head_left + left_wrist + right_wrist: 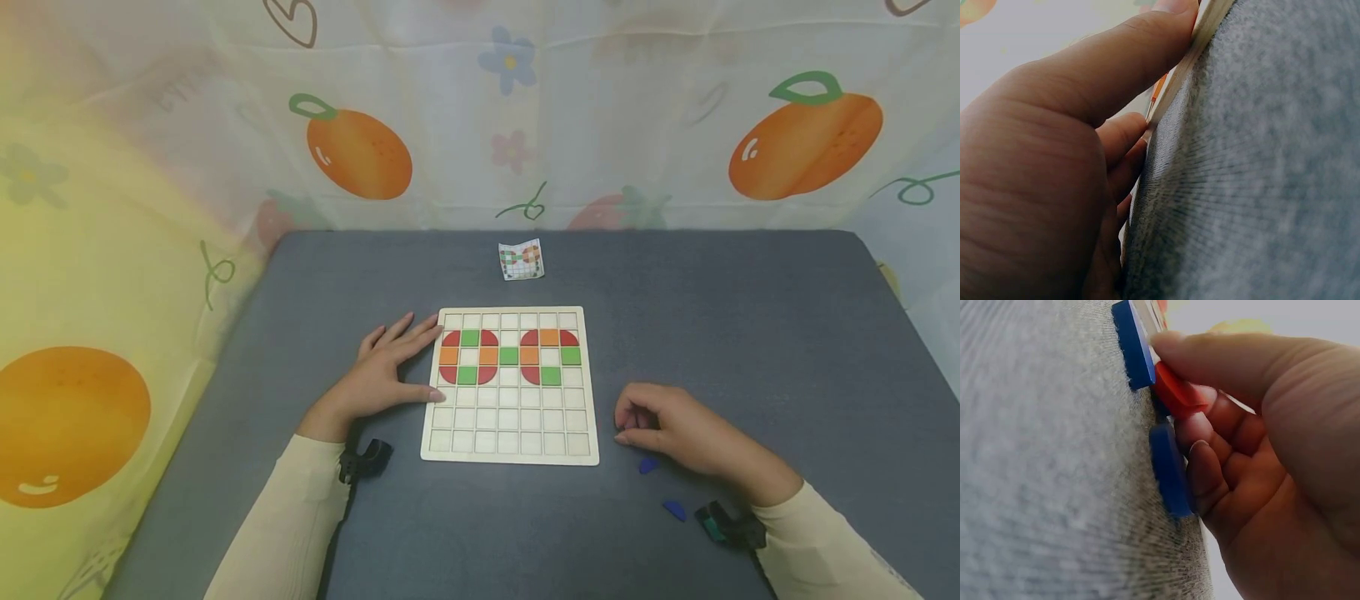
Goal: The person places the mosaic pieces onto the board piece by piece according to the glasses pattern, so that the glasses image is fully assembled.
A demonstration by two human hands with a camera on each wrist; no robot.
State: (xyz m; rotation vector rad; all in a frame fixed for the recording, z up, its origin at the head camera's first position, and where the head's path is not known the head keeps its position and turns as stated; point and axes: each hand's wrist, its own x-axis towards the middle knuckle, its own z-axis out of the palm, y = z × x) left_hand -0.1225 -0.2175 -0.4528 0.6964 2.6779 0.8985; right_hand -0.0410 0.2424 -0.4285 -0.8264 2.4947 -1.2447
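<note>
Right grip [675, 427], red piece [1175, 394] pinched within, blue pieces [1168, 469] just beside

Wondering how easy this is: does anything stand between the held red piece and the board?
Nothing visible does: bare table separates the right hand, pinching the red piece, from the board. Blue pieces sit aside.

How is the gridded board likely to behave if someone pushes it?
The gridded board is probably stiff: its edges look straight. Thin and flat on the table, it would likely slide rather than tip. The coloured tiles would probably ride along, since they sit in its cells.
</note>
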